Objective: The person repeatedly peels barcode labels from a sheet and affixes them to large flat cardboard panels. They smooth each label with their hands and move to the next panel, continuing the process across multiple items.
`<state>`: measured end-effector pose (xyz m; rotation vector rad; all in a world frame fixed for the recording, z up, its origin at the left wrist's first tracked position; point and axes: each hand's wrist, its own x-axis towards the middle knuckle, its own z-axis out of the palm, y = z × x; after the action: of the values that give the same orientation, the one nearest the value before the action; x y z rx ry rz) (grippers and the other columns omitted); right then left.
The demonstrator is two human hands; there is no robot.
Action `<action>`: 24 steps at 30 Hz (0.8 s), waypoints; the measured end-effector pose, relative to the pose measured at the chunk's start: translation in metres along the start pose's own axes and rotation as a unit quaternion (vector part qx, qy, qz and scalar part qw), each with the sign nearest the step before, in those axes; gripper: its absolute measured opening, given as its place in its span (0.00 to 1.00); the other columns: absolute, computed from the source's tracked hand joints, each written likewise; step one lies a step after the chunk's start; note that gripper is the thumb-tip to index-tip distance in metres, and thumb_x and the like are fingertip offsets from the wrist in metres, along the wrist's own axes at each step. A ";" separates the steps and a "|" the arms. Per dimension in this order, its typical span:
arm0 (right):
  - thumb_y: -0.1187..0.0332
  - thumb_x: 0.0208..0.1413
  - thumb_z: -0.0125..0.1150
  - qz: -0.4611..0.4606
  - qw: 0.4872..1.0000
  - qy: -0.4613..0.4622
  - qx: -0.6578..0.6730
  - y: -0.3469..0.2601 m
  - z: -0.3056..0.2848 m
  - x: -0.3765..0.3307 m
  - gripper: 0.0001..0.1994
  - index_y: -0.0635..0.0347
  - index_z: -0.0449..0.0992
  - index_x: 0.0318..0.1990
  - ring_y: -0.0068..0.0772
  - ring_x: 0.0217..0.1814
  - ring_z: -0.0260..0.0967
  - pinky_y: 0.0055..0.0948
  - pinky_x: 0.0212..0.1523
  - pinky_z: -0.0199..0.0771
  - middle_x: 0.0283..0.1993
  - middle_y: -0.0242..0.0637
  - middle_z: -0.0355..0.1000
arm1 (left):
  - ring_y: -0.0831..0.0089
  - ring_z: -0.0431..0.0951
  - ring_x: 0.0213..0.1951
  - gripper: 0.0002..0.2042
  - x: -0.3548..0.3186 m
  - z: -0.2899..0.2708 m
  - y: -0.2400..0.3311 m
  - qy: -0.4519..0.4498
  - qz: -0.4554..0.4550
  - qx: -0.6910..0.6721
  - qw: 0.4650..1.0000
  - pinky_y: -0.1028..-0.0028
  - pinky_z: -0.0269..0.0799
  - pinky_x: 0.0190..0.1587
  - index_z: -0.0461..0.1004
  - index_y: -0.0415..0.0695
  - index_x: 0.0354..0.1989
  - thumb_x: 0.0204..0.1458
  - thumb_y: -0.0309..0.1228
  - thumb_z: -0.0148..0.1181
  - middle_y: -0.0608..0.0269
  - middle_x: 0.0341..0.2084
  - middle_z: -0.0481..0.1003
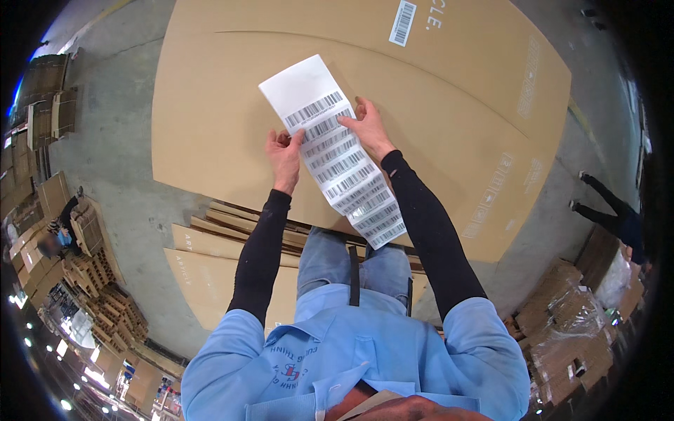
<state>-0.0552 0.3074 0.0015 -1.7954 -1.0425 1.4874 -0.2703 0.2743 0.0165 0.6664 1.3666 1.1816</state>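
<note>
A long white sheet of barcode labels [342, 156] is stretched between my two hands over a large flat cardboard sheet [225, 105]. Its blank top end lies away from me, and its lower end hangs toward my legs with creases across it. My left hand [284, 158] pinches the left edge, thumb on the printed face. On the opposite edge, my right hand [370, 130] grips the sheet a little higher, its thumb also on top. Fingers behind the paper are partly hidden. A single barcode label [402, 23] is stuck on the cardboard near its far edge.
More flat cardboard sheets [210, 281] are stacked below, close to my legs. Wooden pallets [105, 309] and cardboard piles line the left side, where a person [63, 235] is. At right are plastic-wrapped boxes [569, 323] and another person [618, 217] on the grey floor.
</note>
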 end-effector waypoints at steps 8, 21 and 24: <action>0.72 0.57 0.67 -0.023 0.983 -0.093 0.155 -0.064 -0.059 -0.059 0.17 0.69 0.76 0.53 0.21 0.42 0.75 0.24 0.45 0.75 0.42 0.37 0.79 | 0.75 0.80 0.42 0.15 -0.025 -0.001 0.055 -0.097 0.034 -0.077 0.992 0.74 0.76 0.46 0.62 0.46 0.35 0.55 0.17 0.65 0.55 0.39 0.81; 0.73 0.54 0.68 -0.034 0.935 0.010 0.353 -0.056 -0.073 -0.150 0.10 0.71 0.80 0.41 0.24 0.38 0.75 0.25 0.39 0.76 0.38 0.38 0.80 | 0.76 0.78 0.41 0.17 -0.053 0.033 0.087 -0.148 0.033 -0.012 0.988 0.74 0.73 0.47 0.59 0.47 0.35 0.55 0.15 0.63 0.59 0.37 0.80; 0.72 0.53 0.69 -0.098 0.954 0.073 0.274 -0.039 -0.083 -0.174 0.09 0.68 0.82 0.39 0.26 0.38 0.76 0.27 0.40 0.76 0.36 0.39 0.80 | 0.70 0.77 0.46 0.14 -0.070 0.065 0.093 -0.144 0.085 0.116 0.979 0.72 0.71 0.52 0.65 0.42 0.44 0.56 0.19 0.65 0.57 0.44 0.79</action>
<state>0.0051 0.1837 0.1422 -1.3405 -0.6294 1.3327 -0.2179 0.2583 0.1379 1.0959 1.2262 1.0180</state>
